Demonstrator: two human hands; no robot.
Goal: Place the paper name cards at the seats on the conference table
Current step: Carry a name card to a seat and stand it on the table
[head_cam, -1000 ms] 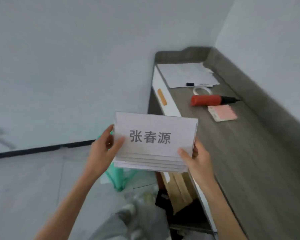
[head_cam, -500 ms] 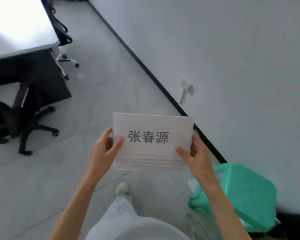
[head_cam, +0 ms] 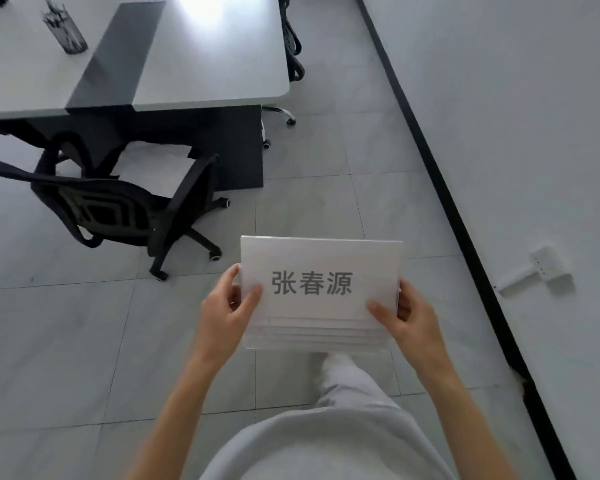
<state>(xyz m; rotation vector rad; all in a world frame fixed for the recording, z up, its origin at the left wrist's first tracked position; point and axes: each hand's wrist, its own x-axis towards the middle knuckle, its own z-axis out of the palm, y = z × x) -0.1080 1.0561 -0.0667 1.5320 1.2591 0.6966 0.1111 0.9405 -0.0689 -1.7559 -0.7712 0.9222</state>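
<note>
The conference table (head_cam: 205, 64) filled the upper left of the head view, its pale top split by a dark strip and standing on a grey tiled floor (head_cam: 326, 174). Just below the table's near edge stood a black office chair (head_cam: 118, 206), turned partly away from it, and a second black chair (head_cam: 293, 46) was tucked against the table's right edge. Well to the right of the table, a white wall (head_cam: 516, 133) met the floor along a black skirting strip (head_cam: 447, 188). On the table's far left corner sat a dark holder (head_cam: 68, 31) with thin dark sticks in it, perhaps pens, though the blur made that uncertain.

Well below the table, in front of the person's body, was the stack of name cards (head_cam: 321, 296), white folded sheets with three printed characters on the top one and further edges showing beneath. The left hand (head_cam: 224, 317) gripped the stack's left edge, thumb curled over the front and fingers behind. The right hand (head_cam: 409, 317) gripped the right edge the same way, thumb lying on the front face. A small white fitting (head_cam: 548, 268) sat low on the wall.
</note>
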